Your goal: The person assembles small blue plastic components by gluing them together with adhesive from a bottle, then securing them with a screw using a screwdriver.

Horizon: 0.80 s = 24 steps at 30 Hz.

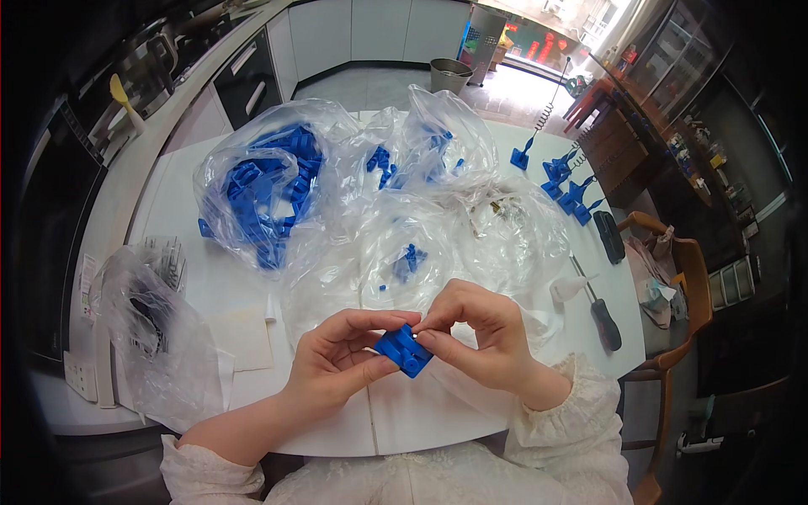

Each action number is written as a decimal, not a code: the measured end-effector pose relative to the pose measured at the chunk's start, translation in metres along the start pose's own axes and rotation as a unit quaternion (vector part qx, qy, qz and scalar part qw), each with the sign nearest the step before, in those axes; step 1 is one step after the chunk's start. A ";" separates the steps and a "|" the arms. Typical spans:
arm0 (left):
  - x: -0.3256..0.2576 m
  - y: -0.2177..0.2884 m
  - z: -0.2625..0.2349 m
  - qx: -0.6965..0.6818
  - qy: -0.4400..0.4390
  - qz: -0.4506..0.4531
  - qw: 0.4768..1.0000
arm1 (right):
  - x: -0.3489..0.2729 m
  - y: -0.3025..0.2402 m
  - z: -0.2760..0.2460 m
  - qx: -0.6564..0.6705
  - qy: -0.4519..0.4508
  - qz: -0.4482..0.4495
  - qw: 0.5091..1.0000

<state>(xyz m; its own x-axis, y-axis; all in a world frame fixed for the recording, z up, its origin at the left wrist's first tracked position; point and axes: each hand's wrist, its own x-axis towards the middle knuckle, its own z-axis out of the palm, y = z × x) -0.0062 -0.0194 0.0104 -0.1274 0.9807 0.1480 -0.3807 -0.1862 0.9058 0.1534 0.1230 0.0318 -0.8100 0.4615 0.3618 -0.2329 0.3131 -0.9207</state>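
My left hand (343, 358) grips a small blue plastic part (404, 352) by its left side, just above the table's near half. At the part's upper right edge, my right hand (475, 332) pinches with thumb and forefinger; a tiny pale bit shows at the fingertips, too small to name. Beyond my hands lies an open clear bag with small blue pieces (410, 259). A larger clear bag full of blue plastic parts (273, 189) sits at the far left. Beside it, further bags hold little blue pieces (381, 162) and small metal bits (497, 208).
Several blue assemblies with coiled springs (557, 168) stand along the right edge. A black-handled screwdriver (604, 324), a white bottle (568, 289) and a black device (608, 237) lie nearby. A plastic bag with dark pieces (147, 311) rests left. A wooden chair (692, 278) stands right.
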 end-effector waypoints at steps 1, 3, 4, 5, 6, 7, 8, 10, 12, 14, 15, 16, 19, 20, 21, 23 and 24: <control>0.000 0.001 0.000 0.002 0.002 -0.008 1.000 | -0.001 -0.001 -0.001 0.002 -0.008 0.018 1.000; -0.001 0.002 0.001 0.004 0.005 -0.016 1.000 | -0.001 -0.003 -0.002 0.004 -0.017 0.035 0.999; -0.001 0.002 0.001 0.016 -0.002 -0.012 1.000 | 0.000 -0.004 -0.003 -0.004 -0.023 0.026 0.999; -0.001 0.002 0.000 0.029 -0.009 -0.009 1.000 | 0.001 -0.004 -0.004 -0.012 -0.029 0.017 0.999; 0.000 0.002 0.000 0.028 -0.009 -0.009 1.000 | 0.001 -0.005 -0.004 -0.012 -0.029 0.017 0.999; 0.000 0.002 0.000 0.039 -0.011 -0.002 0.999 | 0.002 -0.005 -0.003 -0.025 -0.023 0.005 0.999; 0.000 0.002 0.000 0.049 -0.014 0.005 0.999 | 0.002 -0.006 -0.003 -0.037 -0.016 -0.008 0.999; 0.000 0.004 0.002 0.053 -0.004 -0.007 0.999 | 0.001 -0.006 0.000 -0.058 -0.008 -0.024 0.998; 0.000 0.004 0.003 0.058 0.005 -0.017 0.998 | 0.000 -0.006 0.003 -0.080 0.000 -0.041 0.996; 0.000 0.003 0.002 0.090 0.007 0.008 0.996 | -0.001 -0.005 0.004 -0.104 0.021 -0.051 0.993; 0.000 0.003 0.002 0.090 0.007 0.008 0.996 | -0.001 -0.005 0.003 -0.104 0.021 -0.051 0.993; 0.000 0.003 0.001 0.105 0.002 0.014 0.994 | -0.001 -0.005 0.002 -0.113 0.015 -0.061 0.992; 0.001 0.004 0.001 0.129 -0.005 0.027 0.991 | 0.000 -0.004 0.002 -0.121 0.012 -0.075 0.990; 0.001 0.005 0.002 0.140 -0.008 0.033 0.990 | 0.000 -0.004 0.003 -0.120 0.015 -0.080 0.989; 0.001 0.005 0.002 0.140 -0.008 0.033 0.990 | 0.000 -0.004 0.003 -0.119 0.016 -0.080 0.989; 0.001 0.005 0.002 0.159 -0.002 0.038 0.987 | -0.001 -0.004 0.004 -0.166 0.018 -0.099 0.981; 0.001 0.004 0.003 0.159 -0.002 0.037 0.987 | 0.000 -0.005 0.004 -0.166 0.018 -0.098 0.981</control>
<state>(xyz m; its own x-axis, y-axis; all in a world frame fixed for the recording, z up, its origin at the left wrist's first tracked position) -0.0055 -0.0190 0.0155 -0.1402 0.9653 0.2203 -0.0637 -0.2309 0.9709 0.1525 0.1178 0.0355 -0.7454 0.3928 0.5386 -0.1899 0.6494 -0.7364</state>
